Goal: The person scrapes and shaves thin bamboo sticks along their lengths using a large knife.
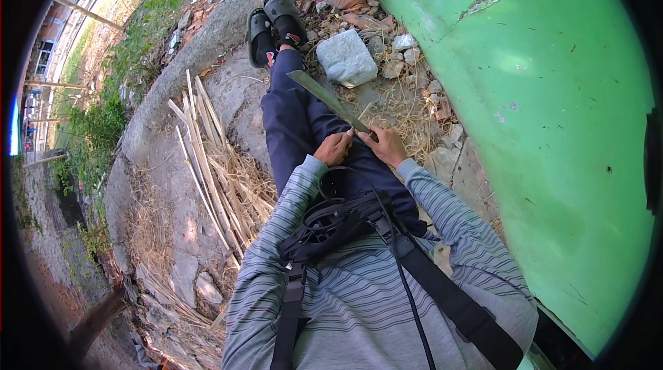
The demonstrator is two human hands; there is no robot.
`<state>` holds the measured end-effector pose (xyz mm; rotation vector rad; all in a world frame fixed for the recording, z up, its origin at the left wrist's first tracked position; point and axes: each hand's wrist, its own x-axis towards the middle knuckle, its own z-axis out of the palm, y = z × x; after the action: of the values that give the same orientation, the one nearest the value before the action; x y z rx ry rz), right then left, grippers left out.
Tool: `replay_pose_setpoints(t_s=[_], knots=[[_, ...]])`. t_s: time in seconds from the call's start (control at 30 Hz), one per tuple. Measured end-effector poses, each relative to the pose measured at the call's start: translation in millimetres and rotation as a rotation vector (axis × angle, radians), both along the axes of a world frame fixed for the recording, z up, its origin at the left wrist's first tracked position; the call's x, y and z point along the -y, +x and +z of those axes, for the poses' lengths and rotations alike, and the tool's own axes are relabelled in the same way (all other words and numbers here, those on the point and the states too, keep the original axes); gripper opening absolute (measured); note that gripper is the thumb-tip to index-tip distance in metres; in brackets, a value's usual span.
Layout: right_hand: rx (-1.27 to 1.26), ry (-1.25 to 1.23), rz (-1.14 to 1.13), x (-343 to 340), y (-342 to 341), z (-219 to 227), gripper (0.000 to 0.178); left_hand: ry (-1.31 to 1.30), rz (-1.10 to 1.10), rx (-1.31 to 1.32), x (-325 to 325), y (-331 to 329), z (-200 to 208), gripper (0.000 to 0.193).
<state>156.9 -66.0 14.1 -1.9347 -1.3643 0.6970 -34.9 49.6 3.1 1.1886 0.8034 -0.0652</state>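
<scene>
Left hand (pixel 335 148) and right hand (pixel 387 147) sit close together above dark-trousered legs (pixel 284 111), a long blade (pixel 323 95) reaching forward and leftward from them. The right grasps its near end; the left is curled, any contents unclear. Pale strips (pixel 210 187) lie to their left.

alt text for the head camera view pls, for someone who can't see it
A person's right hand grips a long flat blade above their outstretched dark-trousered legs, left hand close beside it. Thin pale strips lie left of the legs, a pale block sits ahead, and a green surface fills the right.
</scene>
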Motion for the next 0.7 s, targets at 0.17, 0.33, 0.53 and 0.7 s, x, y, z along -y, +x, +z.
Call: replay_pose_setpoints(t_s=[0.17,0.33,0.53,0.7], knots=[[0.084,-0.146,0.033,-2.7,4.2,0.3,0.062,-0.17,0.006,0.123,-0.1,-10.0,-8.1,0.043],[0.016,-0.164,0.046,-5.5,-4.2,9.5,0.063,0.47,-0.005,0.058,14.0,-7.9,-23.4,0.033],[0.028,-0.078,0.02,2.3,-2.5,-0.3,0.062,0.908,0.05,-0.217,40.2,11.1,-6.2,0.023],[0.053,-0.214,0.07,2.9,-5.3,-10.0,0.063,0.916,0.028,-0.301,39.1,11.5,-5.2,0.028]])
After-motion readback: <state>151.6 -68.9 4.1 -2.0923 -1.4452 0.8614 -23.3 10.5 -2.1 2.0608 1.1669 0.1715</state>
